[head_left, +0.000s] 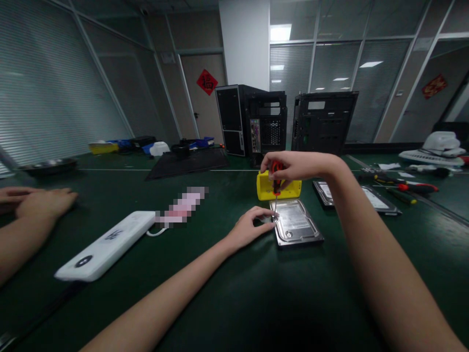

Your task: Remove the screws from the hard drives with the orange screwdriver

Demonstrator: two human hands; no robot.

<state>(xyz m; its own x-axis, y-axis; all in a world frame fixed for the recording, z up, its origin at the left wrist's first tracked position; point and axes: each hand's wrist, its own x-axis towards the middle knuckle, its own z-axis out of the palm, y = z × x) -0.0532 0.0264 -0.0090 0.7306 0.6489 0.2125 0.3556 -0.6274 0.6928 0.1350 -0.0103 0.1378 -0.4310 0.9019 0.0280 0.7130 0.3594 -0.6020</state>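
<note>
A silver hard drive (297,222) lies flat on the dark green table (220,303). My right hand (284,168) is closed around the red and black handle of a screwdriver (277,181), held upright with its shaft down at the drive's left edge. Beside that tip, my left hand (256,224) has its thumb and fingertips close together at the drive's left side; what is between them, if anything, is too small to name. Just behind the drive stands a yellow bin (264,188), partly hidden by my right hand.
More hard drives (379,200) and several hand tools (417,187) are at right. Black computer cases (229,120) stand behind. A white power bank (106,247) with a cable lies left, near another person's hands (46,203). A black mat (186,164) lies farther back.
</note>
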